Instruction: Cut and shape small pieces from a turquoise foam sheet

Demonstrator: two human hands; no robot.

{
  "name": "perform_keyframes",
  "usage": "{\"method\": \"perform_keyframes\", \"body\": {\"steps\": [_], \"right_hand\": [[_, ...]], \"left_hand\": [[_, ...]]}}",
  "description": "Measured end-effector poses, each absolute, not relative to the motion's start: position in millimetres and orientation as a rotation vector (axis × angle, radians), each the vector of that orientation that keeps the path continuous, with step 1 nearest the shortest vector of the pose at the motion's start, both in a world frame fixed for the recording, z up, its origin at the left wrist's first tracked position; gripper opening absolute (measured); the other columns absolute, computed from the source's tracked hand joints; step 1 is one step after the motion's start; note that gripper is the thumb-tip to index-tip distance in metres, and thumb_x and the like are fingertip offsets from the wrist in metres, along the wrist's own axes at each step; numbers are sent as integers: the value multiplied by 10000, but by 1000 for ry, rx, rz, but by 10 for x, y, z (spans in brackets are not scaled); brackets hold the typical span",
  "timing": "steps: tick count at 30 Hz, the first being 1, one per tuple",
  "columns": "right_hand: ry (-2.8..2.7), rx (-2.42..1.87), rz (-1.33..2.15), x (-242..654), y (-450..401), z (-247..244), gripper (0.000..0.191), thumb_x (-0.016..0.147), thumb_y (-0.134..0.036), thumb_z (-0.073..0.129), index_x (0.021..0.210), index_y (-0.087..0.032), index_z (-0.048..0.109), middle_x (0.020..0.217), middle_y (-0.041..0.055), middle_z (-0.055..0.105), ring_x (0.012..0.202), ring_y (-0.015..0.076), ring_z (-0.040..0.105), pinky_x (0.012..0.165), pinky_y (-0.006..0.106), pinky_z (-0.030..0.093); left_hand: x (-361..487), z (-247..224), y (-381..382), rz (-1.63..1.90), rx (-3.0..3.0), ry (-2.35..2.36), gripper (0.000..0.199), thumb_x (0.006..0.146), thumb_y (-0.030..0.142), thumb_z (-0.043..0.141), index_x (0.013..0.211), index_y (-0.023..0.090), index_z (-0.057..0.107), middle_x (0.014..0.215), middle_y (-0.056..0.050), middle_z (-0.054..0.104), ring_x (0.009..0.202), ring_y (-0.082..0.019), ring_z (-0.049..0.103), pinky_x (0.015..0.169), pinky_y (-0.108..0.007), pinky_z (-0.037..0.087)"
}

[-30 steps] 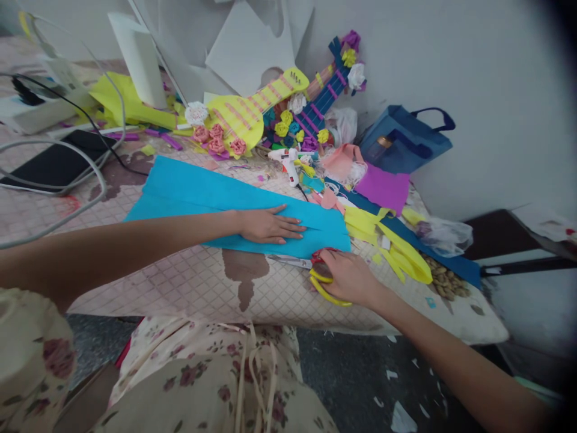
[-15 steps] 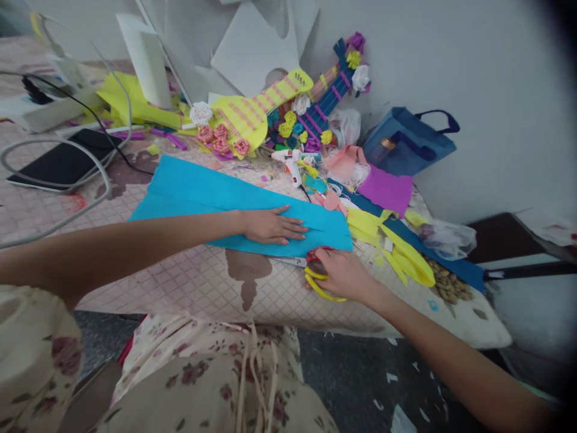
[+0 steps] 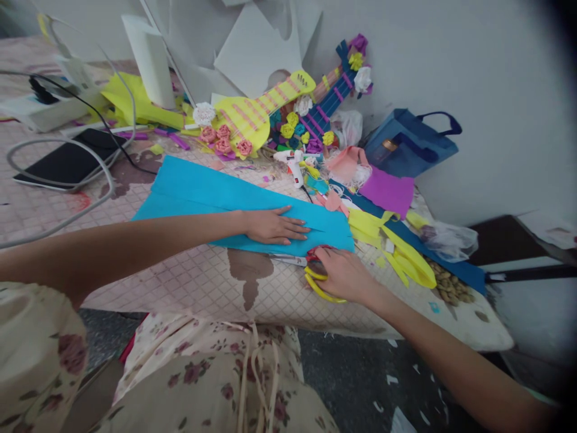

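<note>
A long bright-blue sheet point(image 3: 202, 186), like crepe paper or felt, lies across the table. My left hand point(image 3: 276, 227) rests flat on its right half, fingers together and stretched out. At the sheet's near right edge, my right hand point(image 3: 342, 270) grips a pair of scissors point(image 3: 322, 287) with yellow and red handles. The blades are hidden, so I cannot tell whether they are under the sheet. A thin whitish strip point(image 3: 288, 260) pokes out below the sheet beside the scissors.
Behind the sheet lie a white glue gun point(image 3: 295, 167), a yellow paper guitar point(image 3: 246, 123) and a blue one point(image 3: 322, 108). Yellow strips point(image 3: 401, 255) and nuts or shells point(image 3: 448, 285) are at right. A black tablet-like device point(image 3: 67, 159) with cables point(image 3: 106, 174) is at left.
The whole view has shifted very slightly to the right. Both hands, the blue sheet and the scissors keep their places relative to each other.
</note>
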State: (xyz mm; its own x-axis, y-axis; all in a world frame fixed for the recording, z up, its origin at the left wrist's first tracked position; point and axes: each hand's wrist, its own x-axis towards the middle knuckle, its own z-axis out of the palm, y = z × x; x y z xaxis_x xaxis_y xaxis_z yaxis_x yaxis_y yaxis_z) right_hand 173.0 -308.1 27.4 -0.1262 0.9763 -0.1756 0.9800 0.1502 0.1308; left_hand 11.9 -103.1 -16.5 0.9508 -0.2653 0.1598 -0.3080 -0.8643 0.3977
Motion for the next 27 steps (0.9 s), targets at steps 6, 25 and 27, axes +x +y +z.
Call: {"method": "perform_keyframes", "body": {"steps": [6,25,27], "right_hand": [[2218,1865,-8,1670,-3014,275,461,789,-532,583,1053,-158,533,985,118,694,932,282,646,745,333,433],[2172,1871,6,1570,-3001,317,403,827,-511,538,1044,-171,532,973,116,699,913,275,656,694,315,424],[2157,1865,4,1543,-2972,314,428,813,-529,555,1039,-166,535,973,123,698,911,282,655,698,318,426]], "left_hand": [[121,-160,-1033,117,2648,-392,474,935,374,366,1407,330,395,1507,12,325,1411,-207,245,1162,-460,-41],[122,-147,-1043,35,2680,-371,497,941,385,319,1430,302,362,1529,22,273,1430,-201,198,1148,-445,-118],[122,-146,-1043,16,2682,-355,500,941,385,319,1434,307,351,1533,32,258,1434,-191,182,1148,-436,-122]]}}
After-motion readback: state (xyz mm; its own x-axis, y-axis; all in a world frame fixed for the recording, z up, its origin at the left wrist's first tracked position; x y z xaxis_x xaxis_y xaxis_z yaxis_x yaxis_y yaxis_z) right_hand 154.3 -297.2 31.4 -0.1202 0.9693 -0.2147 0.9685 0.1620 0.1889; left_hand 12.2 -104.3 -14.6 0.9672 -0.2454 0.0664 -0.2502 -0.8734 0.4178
